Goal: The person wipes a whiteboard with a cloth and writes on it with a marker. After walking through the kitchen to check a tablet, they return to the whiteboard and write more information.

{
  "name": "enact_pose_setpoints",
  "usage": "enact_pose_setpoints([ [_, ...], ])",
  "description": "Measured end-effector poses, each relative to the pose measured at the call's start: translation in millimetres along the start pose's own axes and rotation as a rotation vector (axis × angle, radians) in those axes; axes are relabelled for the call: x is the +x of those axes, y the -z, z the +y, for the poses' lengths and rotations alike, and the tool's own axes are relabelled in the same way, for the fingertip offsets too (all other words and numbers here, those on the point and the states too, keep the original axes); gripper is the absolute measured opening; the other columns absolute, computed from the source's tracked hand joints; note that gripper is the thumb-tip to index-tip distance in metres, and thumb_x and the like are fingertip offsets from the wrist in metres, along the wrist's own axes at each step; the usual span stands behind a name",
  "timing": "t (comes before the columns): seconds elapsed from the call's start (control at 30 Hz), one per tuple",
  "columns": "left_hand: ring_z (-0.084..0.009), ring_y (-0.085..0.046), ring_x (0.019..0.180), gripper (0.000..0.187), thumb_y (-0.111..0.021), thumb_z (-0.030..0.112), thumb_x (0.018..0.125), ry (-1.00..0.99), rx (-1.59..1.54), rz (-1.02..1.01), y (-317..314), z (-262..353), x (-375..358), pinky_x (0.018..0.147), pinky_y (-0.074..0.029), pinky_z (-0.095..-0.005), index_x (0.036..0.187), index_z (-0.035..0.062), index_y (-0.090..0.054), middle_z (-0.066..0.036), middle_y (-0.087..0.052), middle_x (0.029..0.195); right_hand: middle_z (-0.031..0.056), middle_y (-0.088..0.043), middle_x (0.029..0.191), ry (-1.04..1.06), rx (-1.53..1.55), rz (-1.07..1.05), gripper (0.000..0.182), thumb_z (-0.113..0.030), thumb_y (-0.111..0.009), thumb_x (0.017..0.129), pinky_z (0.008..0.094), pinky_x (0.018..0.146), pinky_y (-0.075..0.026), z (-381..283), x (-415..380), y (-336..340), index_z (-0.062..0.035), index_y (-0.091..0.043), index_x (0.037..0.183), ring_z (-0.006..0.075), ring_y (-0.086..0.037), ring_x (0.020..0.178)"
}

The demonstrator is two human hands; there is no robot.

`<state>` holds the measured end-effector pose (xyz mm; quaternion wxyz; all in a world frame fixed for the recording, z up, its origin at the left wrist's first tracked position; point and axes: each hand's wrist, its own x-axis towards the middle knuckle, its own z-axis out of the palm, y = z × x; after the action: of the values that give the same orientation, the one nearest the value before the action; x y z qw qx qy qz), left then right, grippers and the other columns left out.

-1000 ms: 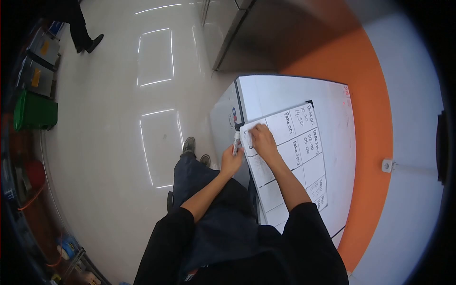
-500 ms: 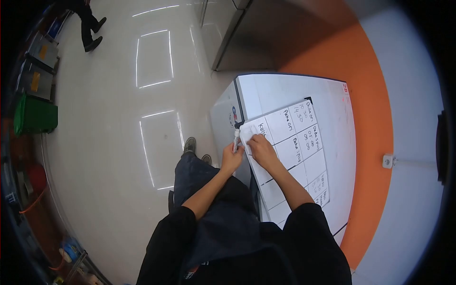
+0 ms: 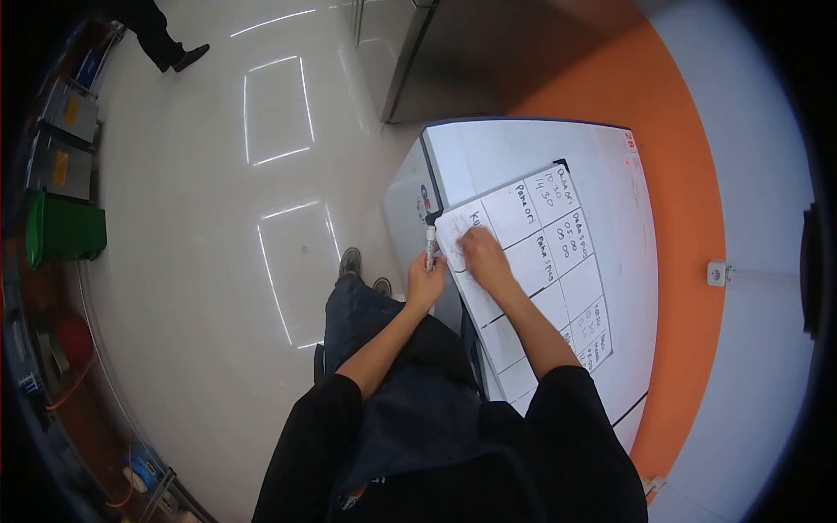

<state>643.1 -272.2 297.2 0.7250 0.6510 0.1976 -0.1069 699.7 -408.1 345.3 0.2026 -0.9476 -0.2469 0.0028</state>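
White box top (image 3: 514,144) held up the whiteboard (image 3: 571,288) under my right hand (image 3: 486,260), its fingers bunched around something I couldn't make out, if anything, while my left hand (image 3: 425,283) pinched the marker (image 3: 431,244) nearby, maybe for handiness.

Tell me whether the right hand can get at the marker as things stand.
Probably yes: the marker sticks out of the left hand, and the right hand is close by at the whiteboard, with nothing seen blocking the way.

Looks like commercial kitchen — chest freezer (image 3: 497,152), metal cabinet (image 3: 475,65), whiteboard (image 3: 577,284) listing clock times.
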Motion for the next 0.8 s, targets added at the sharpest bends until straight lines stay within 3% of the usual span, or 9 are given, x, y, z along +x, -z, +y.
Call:
enact_pose_setpoints([
  [0.17, -0.0154, -0.058, 0.081, 0.034, -0.058, 0.012, 0.086, -0.001, -0.004, 0.016, -4, -12, 8, 0.076, -0.046, -0.0298, 0.113, -0.0076, -0.056, -0.014, -0.066, 0.089, 0.0150, -0.057, 0.082, -0.027, 0.035, -0.051, 0.014, 0.002, -0.056, 0.073, 0.0385, 0.076, -0.046, 0, -2, 0, 0.0015, -0.065, 0.083, 0.0319, -0.054, 0.083],
  [0.27, -0.0140, -0.057, 0.075, 0.034, -0.059, 0.012, 0.086, -0.161, -0.022, 0.028, -8, -18, 8, 0.071, -0.046, -0.0293, 0.114, -0.0064, -0.056, -0.011, -0.065, 0.086, 0.0144, -0.057, 0.083, 0.020, 0.005, 0.121, 0.015, 0.002, -0.056, 0.071, 0.0383, 0.076, -0.045, -5, 7, -12, 0.0022, -0.065, 0.083, 0.0317, -0.054, 0.083],
  [0.4, -0.0118, -0.056, 0.076, 0.037, -0.060, 0.014, 0.086, 0.018, -0.022, -0.054, 2, 8, 4, 0.070, -0.045, -0.0266, 0.118, -0.0037, -0.055, -0.006, -0.063, 0.087, 0.0156, -0.060, 0.090, -0.147, 0.141, -0.062, 0.017, -0.002, -0.056, 0.076, 0.0392, 0.080, -0.045, -1, -8, 19, -0.0002, -0.065, 0.090, 0.0323, -0.056, 0.092],
  [0.43, -0.0131, -0.057, 0.083, 0.039, -0.059, 0.015, 0.086, 0.067, -0.009, -0.075, 5, 11, 3, 0.076, -0.045, -0.0266, 0.121, -0.0033, -0.055, -0.007, -0.063, 0.094, 0.0153, -0.062, 0.093, -0.279, 0.259, 0.097, 0.016, -0.004, -0.057, 0.079, 0.0385, 0.079, -0.046, 10, -17, 32, -0.0001, -0.065, 0.092, 0.0306, -0.059, 0.090],
  [0.53, -0.0087, -0.051, 0.070, 0.037, -0.061, 0.015, 0.086, 0.075, -0.035, -0.083, 6, 2, 7, 0.064, -0.042, -0.0244, 0.119, -0.0023, -0.055, -0.004, -0.062, 0.085, 0.0130, -0.065, 0.095, -0.500, 0.351, 0.418, 0.015, -0.010, -0.059, 0.085, 0.0328, 0.069, -0.051, 53, -50, 67, 0.0017, -0.063, 0.094, 0.0191, -0.063, 0.078],
  [0.57, -0.0058, -0.046, 0.062, 0.036, -0.061, 0.015, 0.087, 0.018, -0.029, -0.056, 5, 5, 8, 0.057, -0.039, -0.0234, 0.117, -0.0026, -0.055, -0.001, -0.061, 0.077, 0.0121, -0.064, 0.094, -0.832, 0.619, 0.350, 0.014, -0.008, -0.057, 0.086, 0.0278, 0.065, -0.052, 33, -50, 103, 0.0025, -0.063, 0.094, 0.0180, -0.062, 0.080],
  [0.63, -0.0061, -0.047, 0.064, 0.036, -0.060, 0.016, 0.087, 0.056, -0.030, -0.097, 12, 9, 9, 0.059, -0.039, -0.0229, 0.117, -0.0022, -0.055, -0.002, -0.062, 0.080, 0.0125, -0.062, 0.094, -0.727, 0.717, 0.466, 0.015, -0.005, -0.057, 0.086, 0.0246, 0.065, -0.052, 57, -77, 108, 0.0044, -0.062, 0.096, 0.0178, -0.061, 0.083],
  [0.73, -0.0067, -0.048, 0.067, 0.035, -0.059, 0.018, 0.088, 0.136, 0.004, -0.110, 37, 20, 17, 0.061, -0.039, -0.0220, 0.117, -0.0014, -0.056, -0.004, -0.063, 0.085, 0.0156, -0.062, 0.100, -0.854, 1.354, 0.685, 0.019, 0.003, -0.058, 0.082, 0.0266, 0.073, -0.051, 75, -99, 128, 0.0078, -0.061, 0.100, 0.0175, -0.060, 0.085],
  [0.8, -0.0069, -0.049, 0.068, 0.034, -0.058, 0.019, 0.089, 0.172, 0.039, -0.089, 53, 30, 29, 0.062, -0.039, -0.0214, 0.116, -0.0009, -0.056, -0.005, -0.064, 0.088, 0.0152, -0.062, 0.102, -0.874, 1.229, 0.699, 0.020, 0.004, -0.059, 0.080, 0.0256, 0.074, -0.050, 84, -94, 134, 0.0075, -0.061, 0.100, 0.0167, -0.060, 0.086],
])
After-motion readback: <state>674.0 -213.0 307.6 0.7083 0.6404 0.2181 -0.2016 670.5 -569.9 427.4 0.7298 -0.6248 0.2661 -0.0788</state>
